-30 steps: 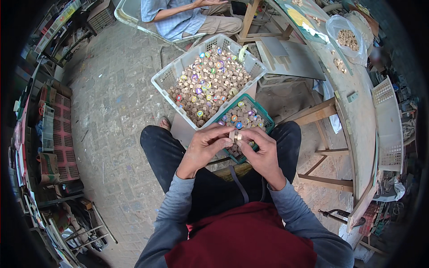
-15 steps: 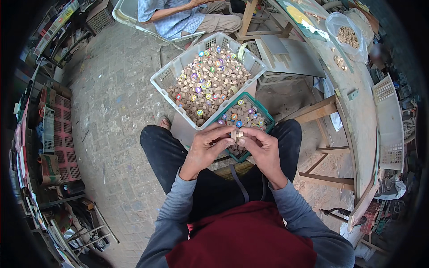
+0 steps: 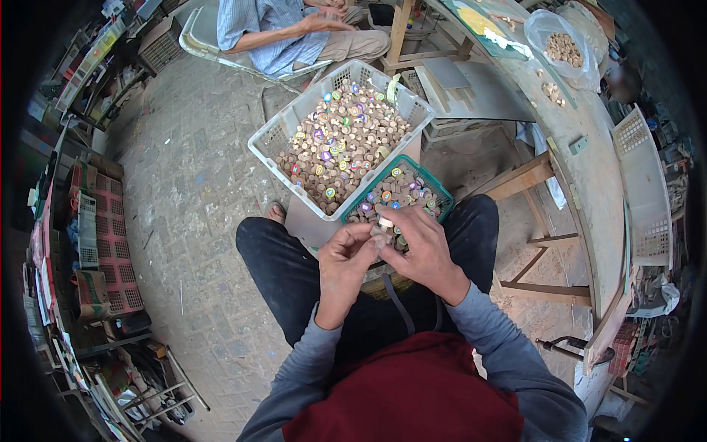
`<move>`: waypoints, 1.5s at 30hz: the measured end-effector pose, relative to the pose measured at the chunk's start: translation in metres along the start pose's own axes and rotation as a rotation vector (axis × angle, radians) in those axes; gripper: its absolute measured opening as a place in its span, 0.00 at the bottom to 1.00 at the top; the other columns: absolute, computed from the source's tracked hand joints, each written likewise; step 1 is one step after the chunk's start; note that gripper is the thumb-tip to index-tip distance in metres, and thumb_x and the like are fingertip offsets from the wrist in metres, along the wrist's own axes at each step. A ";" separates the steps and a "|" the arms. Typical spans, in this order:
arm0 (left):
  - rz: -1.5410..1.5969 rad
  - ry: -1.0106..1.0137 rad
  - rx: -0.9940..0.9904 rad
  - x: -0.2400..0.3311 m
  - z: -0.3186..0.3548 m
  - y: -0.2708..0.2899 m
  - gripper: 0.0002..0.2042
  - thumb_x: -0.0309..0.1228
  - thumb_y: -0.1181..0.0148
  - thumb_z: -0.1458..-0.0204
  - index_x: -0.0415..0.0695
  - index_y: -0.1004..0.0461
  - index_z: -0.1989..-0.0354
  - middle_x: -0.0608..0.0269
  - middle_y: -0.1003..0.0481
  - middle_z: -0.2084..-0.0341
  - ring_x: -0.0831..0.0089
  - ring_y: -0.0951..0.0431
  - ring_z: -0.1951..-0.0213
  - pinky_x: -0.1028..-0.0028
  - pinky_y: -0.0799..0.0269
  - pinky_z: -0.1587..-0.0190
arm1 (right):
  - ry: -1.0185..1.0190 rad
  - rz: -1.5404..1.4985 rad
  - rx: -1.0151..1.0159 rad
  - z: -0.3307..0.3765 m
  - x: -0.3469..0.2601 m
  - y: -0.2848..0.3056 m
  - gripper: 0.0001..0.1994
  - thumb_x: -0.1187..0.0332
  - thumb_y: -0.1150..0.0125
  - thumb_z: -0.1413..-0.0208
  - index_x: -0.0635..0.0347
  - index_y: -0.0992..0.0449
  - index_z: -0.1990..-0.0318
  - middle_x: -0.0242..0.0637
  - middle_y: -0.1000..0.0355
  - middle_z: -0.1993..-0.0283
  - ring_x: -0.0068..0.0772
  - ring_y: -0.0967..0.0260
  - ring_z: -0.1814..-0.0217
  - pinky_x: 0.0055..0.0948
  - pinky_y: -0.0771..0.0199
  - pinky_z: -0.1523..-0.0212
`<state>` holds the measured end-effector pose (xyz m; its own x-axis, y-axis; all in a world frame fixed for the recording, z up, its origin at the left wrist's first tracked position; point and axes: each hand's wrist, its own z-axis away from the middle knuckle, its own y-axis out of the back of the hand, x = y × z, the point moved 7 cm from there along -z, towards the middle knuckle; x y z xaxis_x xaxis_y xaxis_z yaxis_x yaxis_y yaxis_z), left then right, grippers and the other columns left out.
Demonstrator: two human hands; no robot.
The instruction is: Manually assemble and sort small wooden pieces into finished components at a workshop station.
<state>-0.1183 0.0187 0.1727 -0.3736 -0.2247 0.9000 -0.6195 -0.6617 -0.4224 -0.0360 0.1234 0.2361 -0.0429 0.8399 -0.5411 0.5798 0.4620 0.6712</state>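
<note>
While both hands work close together over the lap, the small wooden piece (image 3: 384, 223) sits right between the fingertips, pale end upward, just in front of the green basket (image 3: 433, 178); the right hand (image 3: 418, 241) has its index finger bent over toward twelve o'clock and its thumb lower down around seven, so the gap between them is narrow and the piece is pinched there; the left hand (image 3: 346, 259) comes in from about eight o'clock, thumb and index nearly together at the piece's lower end, but it's blurry and I honestly can't tell how firmly they're gripping, or if there's a second bit in there; its other fingers are curled in.

From the hands, the green basket is at twelve to one o'clock, full of brown wooden discs, a few with coloured faces; the big white crate (image 3: 414, 112) is at eleven, touching it and heaped with similar pieces; a co-worker in a striped shirt (image 3: 274, 46) sits beyond, also around eleven; a clear plastic bag (image 3: 585, 72) with more wooden bits is between one and two, on the bench (image 3: 593, 158).
</note>
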 end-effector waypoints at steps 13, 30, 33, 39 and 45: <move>-0.072 -0.196 0.111 0.018 0.033 -0.014 0.09 0.19 0.40 0.44 0.34 0.28 0.55 0.61 0.22 0.67 0.82 0.24 0.66 0.80 0.28 0.61 | 0.173 -0.022 0.199 0.004 -0.020 0.012 0.23 0.72 0.30 0.63 0.68 0.25 0.55 0.41 0.27 0.66 0.41 0.29 0.67 0.36 0.27 0.67; -0.143 -0.252 0.164 0.018 0.036 -0.005 0.13 0.19 0.36 0.48 0.35 0.29 0.55 0.64 0.24 0.66 0.80 0.25 0.62 0.77 0.29 0.56 | 0.130 -0.040 0.169 -0.001 -0.020 -0.001 0.23 0.69 0.31 0.63 0.64 0.25 0.55 0.41 0.27 0.63 0.44 0.29 0.63 0.38 0.27 0.64; -0.202 -0.322 0.177 0.022 0.038 -0.007 0.14 0.19 0.35 0.49 0.35 0.29 0.55 0.63 0.24 0.66 0.80 0.25 0.62 0.77 0.29 0.56 | 0.180 -0.009 0.157 0.002 -0.017 -0.001 0.22 0.69 0.32 0.64 0.64 0.24 0.56 0.41 0.28 0.62 0.44 0.29 0.62 0.39 0.27 0.62; -0.243 -0.344 0.166 0.022 0.039 -0.011 0.14 0.18 0.34 0.50 0.35 0.28 0.55 0.64 0.25 0.67 0.80 0.25 0.62 0.77 0.29 0.56 | 0.196 -0.034 0.227 0.007 -0.015 0.004 0.20 0.68 0.32 0.65 0.65 0.23 0.60 0.40 0.27 0.65 0.42 0.29 0.64 0.37 0.27 0.64; -0.241 -0.343 0.148 0.024 0.042 -0.015 0.13 0.18 0.35 0.50 0.35 0.28 0.56 0.64 0.25 0.67 0.80 0.25 0.62 0.77 0.29 0.56 | 0.218 -0.033 0.329 0.011 -0.022 0.010 0.19 0.70 0.33 0.64 0.65 0.23 0.60 0.39 0.27 0.67 0.39 0.31 0.68 0.34 0.29 0.68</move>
<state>-0.0889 -0.0062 0.2049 0.0355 -0.2588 0.9653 -0.5459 -0.8140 -0.1982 -0.0208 0.1065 0.2493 -0.2173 0.8833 -0.4153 0.8032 0.4036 0.4382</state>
